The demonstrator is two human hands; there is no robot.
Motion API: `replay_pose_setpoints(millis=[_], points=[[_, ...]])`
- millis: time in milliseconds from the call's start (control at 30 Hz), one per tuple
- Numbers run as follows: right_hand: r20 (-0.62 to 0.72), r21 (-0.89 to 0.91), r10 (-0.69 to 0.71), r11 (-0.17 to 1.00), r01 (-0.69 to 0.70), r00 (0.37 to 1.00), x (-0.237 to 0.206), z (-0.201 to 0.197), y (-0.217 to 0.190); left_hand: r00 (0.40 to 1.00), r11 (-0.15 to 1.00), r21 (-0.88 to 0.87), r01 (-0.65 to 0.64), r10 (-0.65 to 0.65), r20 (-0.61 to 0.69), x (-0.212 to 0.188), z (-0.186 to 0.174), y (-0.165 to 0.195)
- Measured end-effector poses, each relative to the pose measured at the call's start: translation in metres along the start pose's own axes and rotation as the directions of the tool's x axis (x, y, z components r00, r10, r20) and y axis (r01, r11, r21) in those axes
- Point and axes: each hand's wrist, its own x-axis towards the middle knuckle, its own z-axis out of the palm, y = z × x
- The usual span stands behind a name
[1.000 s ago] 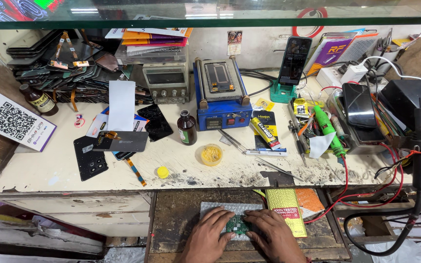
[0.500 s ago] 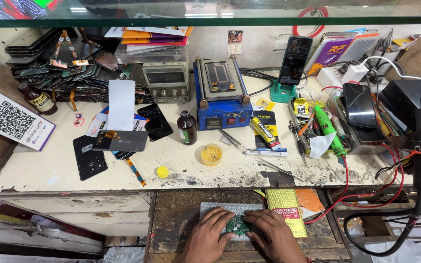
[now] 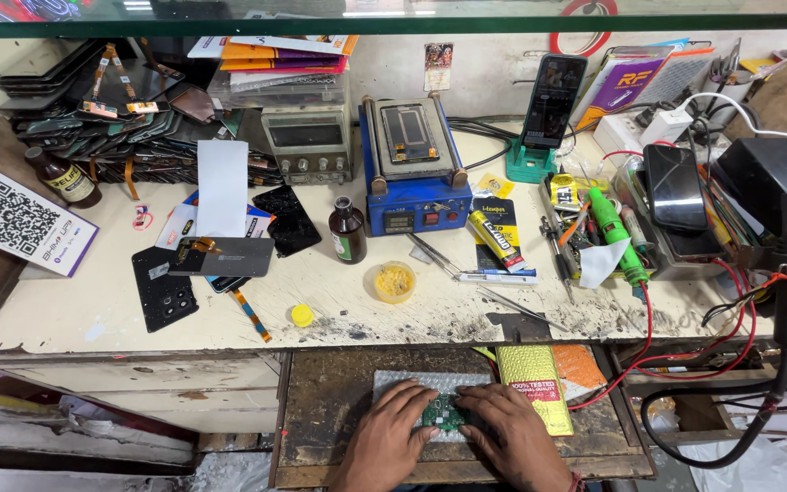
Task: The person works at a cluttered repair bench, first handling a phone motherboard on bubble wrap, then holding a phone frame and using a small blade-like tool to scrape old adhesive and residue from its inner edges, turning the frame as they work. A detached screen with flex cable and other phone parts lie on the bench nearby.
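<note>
A: Where are the person's hands?

B: Both are low in the view, on a pull-out wooden tray [image 3: 321, 410] below the bench [image 3: 75, 314]. The left hand [image 3: 392, 435] and the right hand [image 3: 503, 428] lie side by side, palms down, fingers bent onto a small green board [image 3: 442, 412].

A: Is the board gripped?

B: It is pinched between the fingertips of the two hands, left fingers on its left edge, right fingers on its right edge and top. Neither hand is a closed fist; the fingers are curled and pressing on the board. Most of the board is covered, so its shape cannot be told fully.

A: What is under it?

B: A pale bubble-wrap pad [image 3: 403, 381] on the tray. Just right of the right hand lies a gold packet [image 3: 532, 383], touching or nearly touching the hand, with an orange sheet [image 3: 580, 364] beyond it.

A: And on the bench above?

B: A blue machine [image 3: 413, 196] stands at the back centre, a grey meter box [image 3: 307, 146] to its left. A brown bottle [image 3: 347, 232] stands in front of them, a yellow lid [image 3: 394, 281] near it, and tweezers [image 3: 434, 253] to the right. A phone [image 3: 553, 100] leans upright in a green stand [image 3: 527, 167]. Dark screen panels [image 3: 220, 257] lie on the left side. A red wire [image 3: 649, 337] runs down off the bench's right edge.
</note>
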Motion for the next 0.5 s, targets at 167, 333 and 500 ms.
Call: replay_pose_setpoints(millis=[167, 333, 500], points=[[-0.025, 0.007, -0.021, 1.0, 0.021, 0.999, 0.002, -0.004, -0.006, 0.998, 0.999, 0.018, -0.048, 0.049, -0.047, -0.001, -0.003, 0.004], [-0.031, 0.005, -0.035, 0.999, 0.035, 0.999, 0.002, -0.009, -0.012, 0.997, 0.999, -0.025, -0.045, 0.044, -0.07, -0.005, -0.009, 0.01], [-0.038, -0.008, -0.023, 1.0, 0.023, 0.999, 0.001, -0.01, -0.015, 0.996, 0.999, -0.022, -0.048, 0.046, -0.081, -0.006, -0.008, 0.012]])
